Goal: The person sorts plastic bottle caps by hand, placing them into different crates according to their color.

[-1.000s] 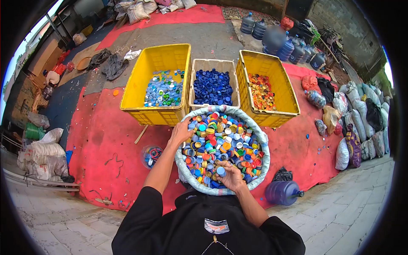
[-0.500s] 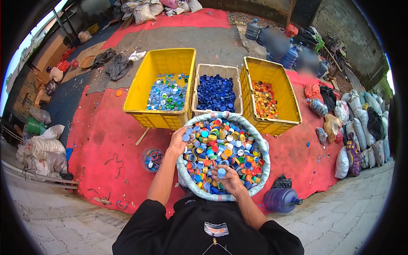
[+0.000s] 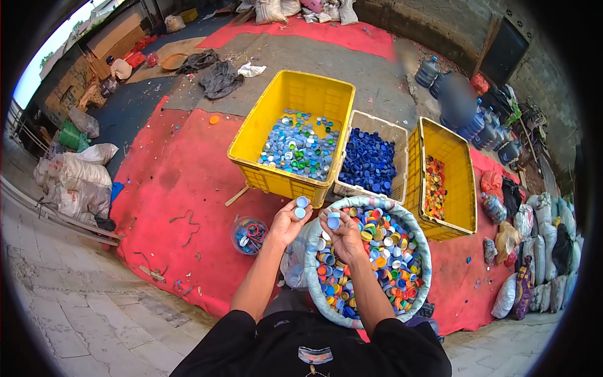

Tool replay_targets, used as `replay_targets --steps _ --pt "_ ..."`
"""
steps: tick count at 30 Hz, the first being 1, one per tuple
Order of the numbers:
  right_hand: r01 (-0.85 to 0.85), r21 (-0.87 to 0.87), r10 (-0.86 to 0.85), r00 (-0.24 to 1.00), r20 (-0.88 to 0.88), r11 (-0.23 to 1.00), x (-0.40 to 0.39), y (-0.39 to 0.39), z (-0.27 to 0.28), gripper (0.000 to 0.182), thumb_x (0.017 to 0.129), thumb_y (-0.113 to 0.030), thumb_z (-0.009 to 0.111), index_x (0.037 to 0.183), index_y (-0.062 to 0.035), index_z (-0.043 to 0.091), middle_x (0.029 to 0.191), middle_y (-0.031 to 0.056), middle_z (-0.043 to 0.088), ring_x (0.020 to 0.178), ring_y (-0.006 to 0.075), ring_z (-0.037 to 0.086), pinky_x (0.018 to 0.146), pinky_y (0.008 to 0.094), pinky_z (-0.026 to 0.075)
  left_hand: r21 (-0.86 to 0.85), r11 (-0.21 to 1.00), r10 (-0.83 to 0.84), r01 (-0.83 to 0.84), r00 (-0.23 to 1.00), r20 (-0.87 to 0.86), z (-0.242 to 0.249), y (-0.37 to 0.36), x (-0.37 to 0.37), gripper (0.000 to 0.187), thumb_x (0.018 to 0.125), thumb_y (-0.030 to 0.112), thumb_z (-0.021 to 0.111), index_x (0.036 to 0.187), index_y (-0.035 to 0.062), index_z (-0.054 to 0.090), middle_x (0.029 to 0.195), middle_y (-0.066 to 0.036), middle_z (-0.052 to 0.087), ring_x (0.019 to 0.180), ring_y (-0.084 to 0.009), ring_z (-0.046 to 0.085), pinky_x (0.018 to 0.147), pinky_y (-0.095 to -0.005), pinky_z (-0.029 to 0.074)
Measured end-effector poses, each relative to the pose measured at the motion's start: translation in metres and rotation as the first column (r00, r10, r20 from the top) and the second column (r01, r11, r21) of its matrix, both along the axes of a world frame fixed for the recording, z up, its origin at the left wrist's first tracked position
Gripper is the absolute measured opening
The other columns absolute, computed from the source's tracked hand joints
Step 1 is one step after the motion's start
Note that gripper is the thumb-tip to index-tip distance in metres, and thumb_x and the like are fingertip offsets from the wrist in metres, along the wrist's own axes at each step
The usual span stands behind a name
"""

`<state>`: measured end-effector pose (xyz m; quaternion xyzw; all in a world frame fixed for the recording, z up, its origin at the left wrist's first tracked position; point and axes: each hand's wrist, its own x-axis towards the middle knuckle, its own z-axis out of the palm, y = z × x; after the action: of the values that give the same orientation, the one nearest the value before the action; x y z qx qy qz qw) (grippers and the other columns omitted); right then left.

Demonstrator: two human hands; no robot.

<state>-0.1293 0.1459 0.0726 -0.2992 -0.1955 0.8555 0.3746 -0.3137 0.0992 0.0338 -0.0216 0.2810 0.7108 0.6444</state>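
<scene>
My left hand (image 3: 286,225) holds two light blue caps (image 3: 301,206) in its fingers, just in front of the left yellow crate (image 3: 270,174). Beside it, my right hand (image 3: 345,236) grips light blue caps (image 3: 333,219) over the left rim of the round basket (image 3: 419,234). Mixed coloured caps (image 3: 392,251) fill that basket. Light blue, white and green caps (image 3: 298,147) lie inside the left yellow crate. Dark blue caps (image 3: 369,160) are in the white crate (image 3: 400,133), and red and orange ones (image 3: 434,188) in the right yellow crate (image 3: 463,182).
A small clear tub (image 3: 249,235) with assorted items stands on the red mat (image 3: 169,207), left of the basket. Large water bottles (image 3: 427,72) line the back right. Filled sacks (image 3: 545,251) are piled at the right, more sacks (image 3: 78,182) at the left.
The view has turned left, so crates and basket appear further right. Both hands have come up from the basket's caps and closer together, each now with light blue caps.
</scene>
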Motion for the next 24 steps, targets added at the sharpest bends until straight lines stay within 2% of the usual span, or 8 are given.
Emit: replay_targets --steps 4,8,11,14,17,19,21,24 --pt "0.045 0.023 -0.046 0.997 0.054 0.999 -0.05 0.031 -0.014 0.052 0.077 0.019 0.038 0.128 0.011 0.043 0.12 0.0211 0.055 0.114 0.0333 0.057 0.104 0.0422 0.047 0.006 0.999 -0.035 0.035 0.999 -0.038 -0.006 0.038 -0.037 0.059 0.068 -0.019 0.036 0.125 -0.0078 0.046 0.118 -0.016 0.052 0.112 -0.029 0.055 0.106 -0.0407 0.045" --pt "0.076 0.007 -0.076 0.995 0.066 0.997 -0.091 0.065 -0.021 0.046 0.082 0.017 0.039 0.127 0.0126 0.044 0.122 0.0211 0.054 0.115 0.0326 0.057 0.103 0.0407 0.048 0.05 0.995 -0.083 0.087 0.994 -0.072 -0.019 0.095 -0.072 0.06 0.069 -0.02 0.036 0.128 -0.0084 0.043 0.122 -0.019 0.051 0.115 -0.0308 0.054 0.104 -0.0425 0.047" --pt "0.107 0.05 -0.107 0.994 0.015 0.993 -0.123 0.103 -0.02 0.036 0.082 0.015 0.044 0.118 0.014 0.047 0.114 0.0201 0.056 0.11 0.0314 0.058 0.1 0.0386 0.05 0.061 0.99 -0.118 0.128 0.981 -0.152 -0.014 0.141 -0.091 0.051 0.079 -0.017 0.037 0.13 -0.0098 0.039 0.126 -0.023 0.047 0.122 -0.0328 0.049 0.107 -0.0432 0.044" --pt "0.145 0.127 -0.171 0.961 0.218 0.981 -0.141 0.126 -0.038 0.008 0.087 0.01 0.049 0.094 0.0128 0.053 0.104 0.0206 0.055 0.105 0.0301 0.06 0.094 0.0343 0.054 -0.186 0.982 -0.07 0.037 0.982 -0.175 -0.014 0.166 -0.099 0.054 0.091 0.0 0.047 0.139 -0.0118 0.025 0.144 -0.029 0.027 0.137 -0.036 0.031 0.115 -0.045 0.03" --pt "0.155 0.144 -0.188 0.948 0.257 0.977 -0.128 0.099 -0.033 0.042 0.087 0.008 0.053 0.124 0.0181 0.038 0.116 0.0231 0.053 0.108 0.0315 0.06 0.094 0.0349 0.053 -0.227 0.971 -0.126 0.074 0.967 -0.223 -0.036 0.159 -0.104 0.065 0.092 0.01 0.052 0.143 -0.0126 0.019 0.151 -0.03 0.017 0.142 -0.0384 0.023 0.116 -0.0453 0.026" --pt "0.17 0.155 -0.209 0.934 0.288 0.973 -0.108 0.066 -0.023 0.049 0.087 0.007 0.053 0.131 0.016 0.033 0.123 0.0251 0.05 0.11 0.0317 0.059 0.095 0.036 0.052 -0.213 0.976 -0.094 0.052 0.977 -0.193 -0.046 0.141 -0.097 0.06 0.092 0.01 0.052 0.141 -0.0121 0.025 0.148 -0.029 0.026 0.139 -0.0381 0.029 0.115 -0.045 0.029" --pt "0.137 0.16 -0.184 0.926 0.331 0.977 -0.082 0.026 -0.026 0.053 0.089 0.003 0.054 0.136 0.0121 0.031 0.134 0.0273 0.045 0.112 0.0313 0.058 0.097 0.0379 0.051 -0.227 0.974 -0.027 -0.02 0.98 -0.2 -0.057 0.121 -0.085 0.046 0.092 0.011 0.051 0.132 -0.0089 0.039 0.136 -0.023 0.043 0.128 -0.0334 0.045 0.111 -0.0428 0.037" --pt "0.058 0.18 -0.135 0.879 0.458 0.982 -0.041 -0.038 -0.018 0.048 0.089 0.001 0.053 0.133 0.0101 0.036 0.13 0.0252 0.05 0.11 0.0286 0.06 0.093 0.0354 0.052 -0.188 0.982 -0.016 -0.035 0.964 -0.266 -0.054 0.085 -0.058 0.036 0.091 0.009 0.052 0.125 -0.0024 0.049 0.114 -0.013 0.057 0.103 -0.0229 0.058 0.093 -0.0364 0.05"
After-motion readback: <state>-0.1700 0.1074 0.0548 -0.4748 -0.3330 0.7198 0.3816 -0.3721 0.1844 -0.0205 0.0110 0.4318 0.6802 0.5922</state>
